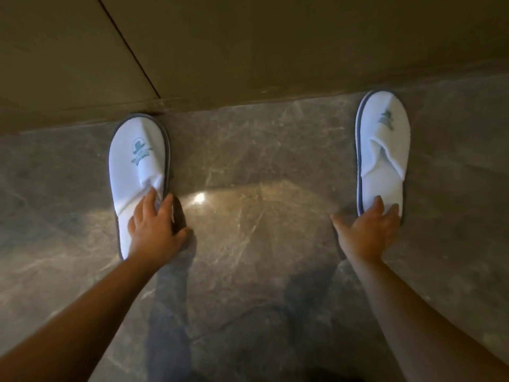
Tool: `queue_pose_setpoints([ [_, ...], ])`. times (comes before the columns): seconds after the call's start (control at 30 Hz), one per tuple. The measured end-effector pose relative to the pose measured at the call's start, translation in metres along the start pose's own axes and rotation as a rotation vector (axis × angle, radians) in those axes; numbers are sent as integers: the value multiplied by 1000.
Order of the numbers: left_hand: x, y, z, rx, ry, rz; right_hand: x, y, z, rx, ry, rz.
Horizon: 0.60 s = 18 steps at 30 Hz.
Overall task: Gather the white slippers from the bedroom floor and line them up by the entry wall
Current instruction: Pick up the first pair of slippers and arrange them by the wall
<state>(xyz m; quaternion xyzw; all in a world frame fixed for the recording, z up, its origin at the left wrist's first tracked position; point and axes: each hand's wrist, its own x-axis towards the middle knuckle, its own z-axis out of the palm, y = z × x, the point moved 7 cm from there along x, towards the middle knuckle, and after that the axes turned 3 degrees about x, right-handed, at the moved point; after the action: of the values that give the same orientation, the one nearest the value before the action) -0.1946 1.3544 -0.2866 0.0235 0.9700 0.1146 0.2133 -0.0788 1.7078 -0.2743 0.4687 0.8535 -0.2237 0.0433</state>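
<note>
Two white slippers with blue logos and grey sole edges lie flat on the marble floor, toes touching the base of the wall. The left slipper (137, 158) is at the left, the right slipper (382, 139) far to the right, with a wide gap between them. My left hand (157, 227) rests on the heel end of the left slipper, fingers spread over its rear. My right hand (369, 230) lies on the heel of the right slipper, fingers extended, thumb pointing left. Neither hand is closed around a slipper.
A beige wall (248, 51) with a dark vertical seam (129, 48) runs across the top. The grey-brown marble floor (248, 161) is glossy, with a bright light reflection between the slippers. My shadow falls on the floor below.
</note>
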Motion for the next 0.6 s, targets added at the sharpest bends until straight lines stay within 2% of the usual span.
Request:
queue_pose_setpoints([
  [0.17, -4, 9, -4, 3, -15, 3, 22, 13, -6, -16, 51, 33],
  [0.4, -3, 16, -5, -21, -14, -4, 10, 15, -6, -61, 83, -84],
  [0.5, -2, 14, -3, -14, -11, -1, -6, 6, 4, -11, 51, -212],
  [0.6, -3, 7, -4, -11, -28, 11, -7, -1, 8, 17, 21, -193],
])
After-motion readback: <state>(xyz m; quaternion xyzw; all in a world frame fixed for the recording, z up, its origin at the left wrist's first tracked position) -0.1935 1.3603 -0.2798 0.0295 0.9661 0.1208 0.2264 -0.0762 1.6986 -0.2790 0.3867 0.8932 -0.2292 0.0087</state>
